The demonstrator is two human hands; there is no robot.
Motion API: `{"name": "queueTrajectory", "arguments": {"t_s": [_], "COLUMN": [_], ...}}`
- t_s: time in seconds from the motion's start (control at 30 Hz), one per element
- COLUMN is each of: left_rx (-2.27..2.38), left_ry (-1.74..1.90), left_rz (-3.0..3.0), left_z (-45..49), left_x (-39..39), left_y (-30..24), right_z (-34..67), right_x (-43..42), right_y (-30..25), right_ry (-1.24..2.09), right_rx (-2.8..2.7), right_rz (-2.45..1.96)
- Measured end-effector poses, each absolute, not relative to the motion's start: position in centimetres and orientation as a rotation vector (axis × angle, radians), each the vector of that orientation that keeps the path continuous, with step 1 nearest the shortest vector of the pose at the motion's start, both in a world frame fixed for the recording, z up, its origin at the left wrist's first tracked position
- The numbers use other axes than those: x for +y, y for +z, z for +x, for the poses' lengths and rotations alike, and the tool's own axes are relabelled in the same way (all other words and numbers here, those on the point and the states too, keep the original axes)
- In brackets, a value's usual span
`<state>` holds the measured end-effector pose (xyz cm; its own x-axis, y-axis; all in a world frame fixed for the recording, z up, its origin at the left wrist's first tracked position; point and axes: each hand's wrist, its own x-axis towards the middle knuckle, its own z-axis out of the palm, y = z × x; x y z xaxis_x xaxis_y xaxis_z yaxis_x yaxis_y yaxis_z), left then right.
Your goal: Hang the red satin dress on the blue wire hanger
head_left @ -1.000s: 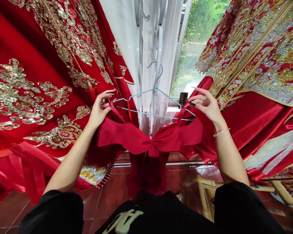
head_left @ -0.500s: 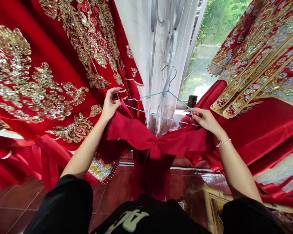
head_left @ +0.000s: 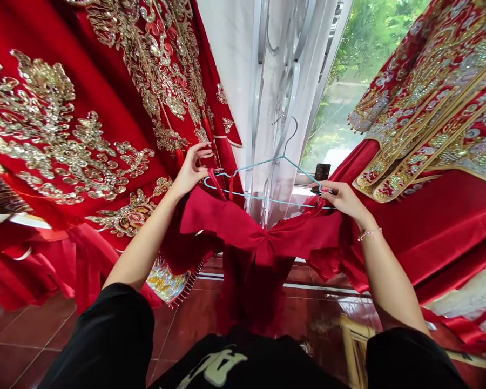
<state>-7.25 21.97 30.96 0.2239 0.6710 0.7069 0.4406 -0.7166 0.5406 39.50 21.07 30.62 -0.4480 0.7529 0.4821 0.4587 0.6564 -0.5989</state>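
A red dress (head_left: pixel 243 229) with a gathered, bow-like front hangs from a thin light-blue wire hanger (head_left: pixel 263 162) in front of me. My left hand (head_left: pixel 194 168) is at the hanger's left end, thumb and fingers closed on the dress's thin left strap (head_left: pixel 217 186), which loops over the wire. At the other end, my right hand (head_left: pixel 340 199) pinches the hanger where the right strap lies. A small dark piece shows at those fingertips; I cannot make out what it is. The hanger's hook (head_left: pixel 294 129) points up, in front of the white metalwork.
Red garments with gold beading (head_left: pixel 117 162) hang close on the left. A beaded red and gold jacket (head_left: pixel 425 108) hangs on the right beside the window (head_left: pixel 348 81). White curtain and scrolled metalwork (head_left: pixel 263 81) stand behind. A bamboo-like frame (head_left: pixel 352 346) sits low right on the tiled floor.
The hanger's rounded left end now shows more clearly beyond the strap. My left hand has shifted slightly, and the whole view has moved a little. My right hand keeps its hold.
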Motion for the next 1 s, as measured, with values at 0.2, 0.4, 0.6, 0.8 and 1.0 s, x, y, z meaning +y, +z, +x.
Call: {"name": "queueTrajectory", "arguments": {"t_s": [0.2,0.4,0.6,0.8,1.0], "left_rx": [0.973,1.354,1.710,1.318,1.194], "left_ry": [1.200,0.969,1.168,0.777,0.299], "left_rz": [2.371,2.657,2.864,2.928,2.850], "left_z": [-3.7,-4.3,-5.0,-5.5,-6.4], "left_x": [21.8,18.9,11.4,10.4,12.6], "left_y": [34.2,33.6,27.5,28.4,32.6], "right_z": [38.8,39.3,43.4,45.4,44.3], "right_x": [21.5,20.7,18.6,18.0,20.0], "right_y": [30.3,28.1,23.8,24.3,26.1], "right_ry": [0.529,0.363,0.286,0.074,0.120], "right_rx": [-2.105,-2.091,-1.896,-1.957,-2.390], "right_rz": [-0.929,-1.020,-1.089,-1.023,-1.033]}}
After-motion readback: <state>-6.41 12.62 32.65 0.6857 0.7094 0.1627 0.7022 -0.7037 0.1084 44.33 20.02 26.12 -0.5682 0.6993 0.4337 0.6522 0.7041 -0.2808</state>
